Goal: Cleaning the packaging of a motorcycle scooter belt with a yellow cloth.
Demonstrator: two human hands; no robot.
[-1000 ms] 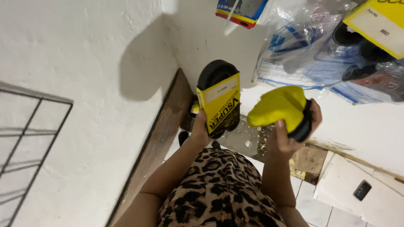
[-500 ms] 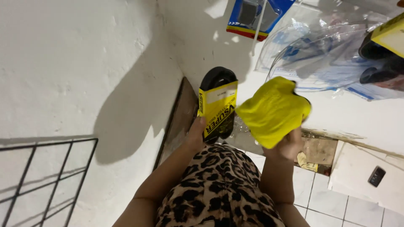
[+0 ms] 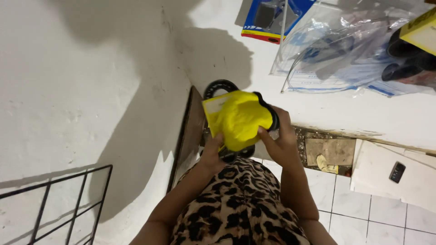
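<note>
Two bare hands met in front of the person's chest, over a leopard-print garment. Fingers of the left hand were closed on the lower edge of a black rubber ring wrapped in a yellow card sleeve. Clamped in the right hand was one yellow cloth, pressed against a second dark ring whose rim showed just beside it. On the white wall hung several clear plastic bags holding dark, tube-like parts, and one blue card pack. One black wire grid leaned at lower left. White floor tiles lay below.
</note>
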